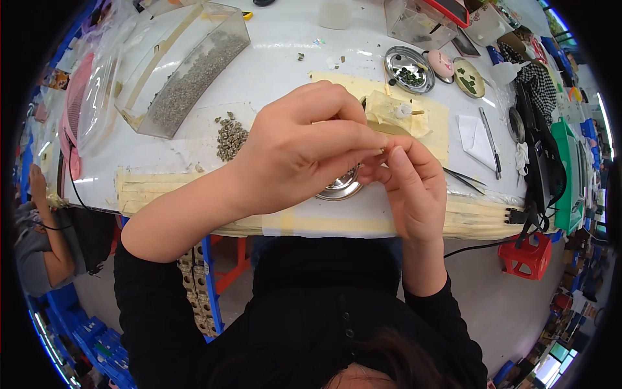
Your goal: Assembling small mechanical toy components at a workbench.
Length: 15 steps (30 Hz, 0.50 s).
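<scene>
Head view, worktable from above.

Left hand (304, 146) — fingers curled inward, tips meeting the other hand over the table's near edge; it seems to pinch something very small, but the item itself cannot be made out. Right hand (411, 185) — thumb and forefinger raised and pressed to the left fingertips, likewise closed on a tiny piece that cannot be identified.

Small metal dish (340, 187) — directly beneath both hands, mostly covered; only its lower rim shows. Contents hidden.

Pile of small grey-green parts (230, 137) — loose on the white table (278, 65), left of the hands, near but apart from them. Clear bin (188, 71) further back-left holds many more of the same.

Round metal tray (409, 68) with dark green pieces, far right; tweezers (490, 142) beside a white paper, well apart from the hands.

Risks, as judged: the pinched piece is held above the table's edge, so a slip of either finger could drop it past the dish onto the lap or floor. The left forearm passes near the loose pile — a sweep could scatter it.

Hard to make out: the held item, the dish's interior, whatever lies on the tape-covered patch (389, 113) behind the knuckles. A second person's arm (45, 220) is cut off at the left rim.
</scene>
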Each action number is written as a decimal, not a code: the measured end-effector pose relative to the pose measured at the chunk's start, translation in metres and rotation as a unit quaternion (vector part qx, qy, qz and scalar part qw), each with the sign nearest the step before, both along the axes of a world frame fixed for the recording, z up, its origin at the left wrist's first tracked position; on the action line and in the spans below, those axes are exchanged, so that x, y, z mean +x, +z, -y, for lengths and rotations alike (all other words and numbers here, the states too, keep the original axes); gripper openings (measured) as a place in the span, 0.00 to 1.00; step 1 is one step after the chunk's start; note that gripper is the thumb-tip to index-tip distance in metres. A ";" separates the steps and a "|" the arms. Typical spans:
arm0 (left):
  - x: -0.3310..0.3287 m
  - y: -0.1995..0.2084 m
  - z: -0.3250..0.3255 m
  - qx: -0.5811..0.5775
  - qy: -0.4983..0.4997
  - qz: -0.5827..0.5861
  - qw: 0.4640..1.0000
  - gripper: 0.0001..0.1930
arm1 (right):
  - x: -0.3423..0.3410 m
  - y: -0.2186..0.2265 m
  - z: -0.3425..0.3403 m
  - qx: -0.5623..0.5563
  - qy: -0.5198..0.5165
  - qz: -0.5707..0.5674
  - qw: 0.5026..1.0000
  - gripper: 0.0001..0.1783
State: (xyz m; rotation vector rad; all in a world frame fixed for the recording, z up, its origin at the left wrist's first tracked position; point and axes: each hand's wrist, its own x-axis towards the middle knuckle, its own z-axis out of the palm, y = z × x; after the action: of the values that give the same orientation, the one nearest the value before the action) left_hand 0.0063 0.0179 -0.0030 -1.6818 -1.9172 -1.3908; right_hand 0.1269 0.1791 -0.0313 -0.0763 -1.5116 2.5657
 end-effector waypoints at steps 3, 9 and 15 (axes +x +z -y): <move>0.001 -0.001 -0.001 0.009 -0.004 -0.047 0.999 0.14 | -0.001 0.000 0.001 0.031 -0.010 0.009 0.999 0.09; 0.004 -0.001 0.000 0.002 0.028 -0.068 0.997 0.14 | 0.000 -0.001 0.009 0.229 -0.147 -0.054 0.961 0.06; 0.001 0.000 0.002 -0.034 0.057 -0.040 0.997 0.12 | -0.004 -0.001 0.016 0.474 -0.232 -0.181 0.830 0.12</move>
State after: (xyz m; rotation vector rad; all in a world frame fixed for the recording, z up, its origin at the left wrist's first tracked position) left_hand 0.0074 0.0157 -0.0032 -1.6038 -2.0019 -1.2105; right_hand 0.1233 0.1633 -0.0319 0.1414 -2.0680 1.1771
